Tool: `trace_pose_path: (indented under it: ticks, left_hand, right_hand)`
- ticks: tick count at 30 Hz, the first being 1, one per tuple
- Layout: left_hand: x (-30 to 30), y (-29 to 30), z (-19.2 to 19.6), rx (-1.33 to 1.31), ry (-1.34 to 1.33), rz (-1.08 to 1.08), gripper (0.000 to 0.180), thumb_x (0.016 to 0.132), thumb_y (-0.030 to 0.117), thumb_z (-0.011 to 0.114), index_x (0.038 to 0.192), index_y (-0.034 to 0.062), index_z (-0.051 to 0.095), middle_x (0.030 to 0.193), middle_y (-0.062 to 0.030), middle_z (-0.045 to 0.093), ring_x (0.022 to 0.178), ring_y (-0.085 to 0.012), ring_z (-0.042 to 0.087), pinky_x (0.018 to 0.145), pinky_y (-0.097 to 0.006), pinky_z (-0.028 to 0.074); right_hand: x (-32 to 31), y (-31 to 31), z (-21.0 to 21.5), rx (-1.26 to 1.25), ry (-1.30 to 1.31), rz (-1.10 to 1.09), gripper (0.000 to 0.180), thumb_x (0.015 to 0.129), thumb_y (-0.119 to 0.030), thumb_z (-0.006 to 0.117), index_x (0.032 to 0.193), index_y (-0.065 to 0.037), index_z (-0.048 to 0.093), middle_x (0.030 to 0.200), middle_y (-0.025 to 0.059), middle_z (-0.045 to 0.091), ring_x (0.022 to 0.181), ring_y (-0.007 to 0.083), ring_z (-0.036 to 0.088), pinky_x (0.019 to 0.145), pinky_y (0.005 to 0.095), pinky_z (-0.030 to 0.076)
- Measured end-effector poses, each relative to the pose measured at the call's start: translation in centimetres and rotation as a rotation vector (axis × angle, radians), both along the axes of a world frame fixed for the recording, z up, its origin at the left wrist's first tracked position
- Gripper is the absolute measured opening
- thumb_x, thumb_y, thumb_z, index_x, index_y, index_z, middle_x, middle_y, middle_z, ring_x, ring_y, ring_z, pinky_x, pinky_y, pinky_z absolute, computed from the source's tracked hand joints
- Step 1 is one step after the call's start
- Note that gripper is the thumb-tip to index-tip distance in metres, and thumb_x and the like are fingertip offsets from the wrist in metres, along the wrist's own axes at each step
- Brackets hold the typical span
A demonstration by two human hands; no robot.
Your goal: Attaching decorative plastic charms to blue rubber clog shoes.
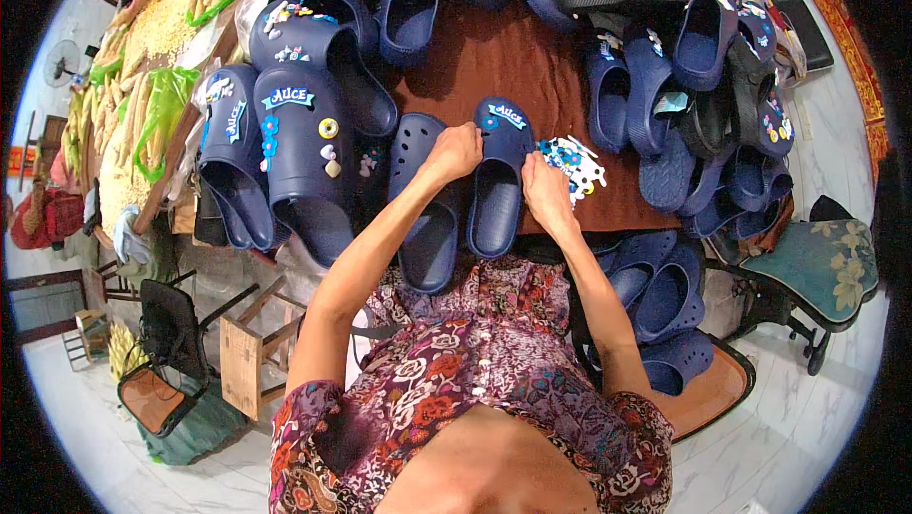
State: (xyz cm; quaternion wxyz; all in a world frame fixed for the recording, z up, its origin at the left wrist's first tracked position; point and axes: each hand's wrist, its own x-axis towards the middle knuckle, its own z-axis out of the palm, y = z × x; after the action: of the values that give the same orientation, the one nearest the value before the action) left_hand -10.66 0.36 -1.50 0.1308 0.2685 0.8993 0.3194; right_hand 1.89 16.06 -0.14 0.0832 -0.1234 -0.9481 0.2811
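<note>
Soft, smooth, matt foam clog (498,193), dark blue, with shiny plastic charms (573,164) beside. Brown cloth table cover (494,63), a bit fuzzy. Rough bare wood stool (245,354).

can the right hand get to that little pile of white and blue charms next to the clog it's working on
Probably yes. The right hand rests on the navy clog, and the pile of charms lies just beside it on the brown table, with nothing between them.
</note>
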Motion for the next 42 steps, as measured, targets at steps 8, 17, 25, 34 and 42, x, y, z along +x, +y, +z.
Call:
trace_pose_path:
  ticks: [8, 17, 25, 34, 42]
  left_hand:
    - [-0.2, 0.1, -0.3, 0.001, -0.031, 0.041, 0.036, 0.1, 0.025, 0.044, 0.093, -0.0051, 0.061, 0.095, -0.0327, 0.064, 0.095, -0.0499, 0.062, 0.084, -0.056, 0.047]
    - [-0.8, 0.2, 0.4, -0.082, -0.042, 0.001, 0.035, 0.1, 0.025, 0.045, 0.095, -0.0044, 0.063, 0.097, -0.0321, 0.065, 0.098, -0.0494, 0.062, 0.086, -0.056, 0.047]
    - [-1.2, -0.6, -0.5, -0.019, 0.032, -0.033, 0.035, 0.101, 0.025, 0.045, 0.098, -0.0043, 0.062, 0.09, -0.0312, 0.066, 0.088, -0.0468, 0.066, 0.079, -0.054, 0.051]
    - [-1.2, -0.6, 0.3, -0.006, -0.192, -0.018, 0.034, 0.102, 0.026, 0.044, 0.101, -0.0035, 0.061, 0.074, -0.0239, 0.066, 0.061, -0.035, 0.067, 0.062, -0.047, 0.053]
    - [-1.2, -0.6, 1.4, 0.071, -0.412, 0.006, 0.033, 0.102, 0.028, 0.045, 0.094, -0.0005, 0.061, 0.065, -0.01, 0.061, 0.051, -0.0187, 0.058, 0.048, -0.035, 0.047]
  right_hand:
    - [0.3, 0.2, -2.2, -0.108, -0.005, -0.082, 0.035, 0.104, -0.026, 0.039, 0.093, 0.001, 0.057, 0.068, 0.0268, 0.063, 0.066, 0.0467, 0.064, 0.062, 0.0545, 0.051]
    - [1.7, 2.4, -3.2, -0.252, 0.033, -0.239, 0.034, 0.105, -0.03, 0.037, 0.099, -0.002, 0.056, 0.077, 0.0257, 0.065, 0.072, 0.046, 0.064, 0.066, 0.0526, 0.05]
    - [3.9, 8.8, -1.5, 0.189, 0.024, -0.282, 0.021, 0.102, -0.024, 0.047, 0.102, -0.004, 0.053, 0.095, 0.0263, 0.062, 0.085, 0.049, 0.062, 0.07, 0.0575, 0.048]
    - [2.3, 0.7, 4.6, 0.024, 0.165, -0.021, 0.055, 0.089, -0.044, 0.068, 0.126, -0.006, 0.055, 0.112, 0.0213, 0.056, 0.1, 0.0412, 0.061, 0.081, 0.049, 0.052]
    - [1.1, -3.0, 0.6, 0.148, 0.134, 0.016, 0.056, 0.085, -0.008, 0.063, 0.139, -0.011, 0.05, 0.104, 0.0162, 0.05, 0.085, 0.0362, 0.062, 0.068, 0.0456, 0.053]
